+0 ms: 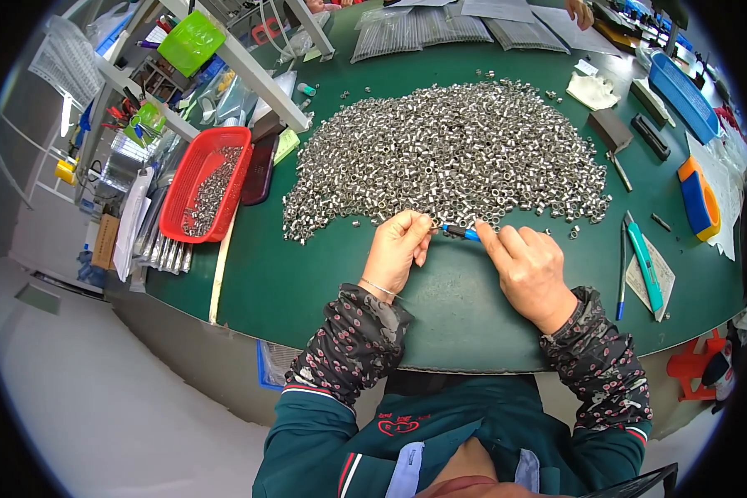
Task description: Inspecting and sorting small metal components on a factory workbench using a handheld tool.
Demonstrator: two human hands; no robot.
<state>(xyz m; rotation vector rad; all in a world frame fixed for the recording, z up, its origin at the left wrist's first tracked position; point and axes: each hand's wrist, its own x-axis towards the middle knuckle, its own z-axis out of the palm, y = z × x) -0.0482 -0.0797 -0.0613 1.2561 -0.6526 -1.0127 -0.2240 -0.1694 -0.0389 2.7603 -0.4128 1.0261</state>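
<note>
Before me a wide heap of small shiny metal rings [448, 153] covers the middle of the green table [465, 307]. My left hand [393, 247] is closed at the heap's near edge, its thumb and forefinger pinching a small metal piece that the fingertips mostly hide. A slim tool with a blue and black handle [459, 232] lies level between my hands. Its thin tip meets the left fingertips. My right hand [527, 270] is closed round the tool's blue end, the forefinger stretched along it. What kind of tip it has is too small to tell.
At the left stands a red basket [178, 199] with more metal rings. To the right lie a teal cutter [644, 261], a pen [622, 274], a tape roll [700, 199] and a blue tray [683, 98]. Bagged rods [423, 29] lie at the back, near another person's hand [580, 12].
</note>
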